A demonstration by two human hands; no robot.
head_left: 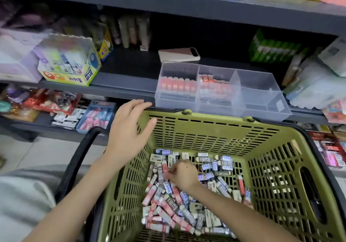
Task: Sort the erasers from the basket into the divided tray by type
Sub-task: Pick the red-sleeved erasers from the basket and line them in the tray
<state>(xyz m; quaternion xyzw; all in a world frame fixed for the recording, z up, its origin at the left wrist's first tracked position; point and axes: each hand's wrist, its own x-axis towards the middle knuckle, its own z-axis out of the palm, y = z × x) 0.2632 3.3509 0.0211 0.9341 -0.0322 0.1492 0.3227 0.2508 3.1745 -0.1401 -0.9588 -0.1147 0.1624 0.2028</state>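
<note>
A green plastic basket (pixel 202 129) fills the lower middle, with several wrapped erasers (pixel 168 210) in red, grey and blue sleeves piled on its bottom. My right hand (pixel 182 173) is down inside it, fingers curled and pinching a red-sleeved eraser (pixel 164 167) in the pile. My left hand (pixel 129 125) rests with spread fingers on the basket's far left corner. On the shelf edge behind stands a clear divided tray (pixel 262 99). Red erasers (pixel 177 85) stand in rows in its two left compartments; the right compartments hold nothing.
A phone (pixel 178 55) lies on the grey shelf behind the tray. A yellow glue box (pixel 71 63) stands at left, green packs (pixel 271 51) and wrapped goods at right. The lower shelf holds more stationery. The basket's black handle (pixel 74 159) hangs at left.
</note>
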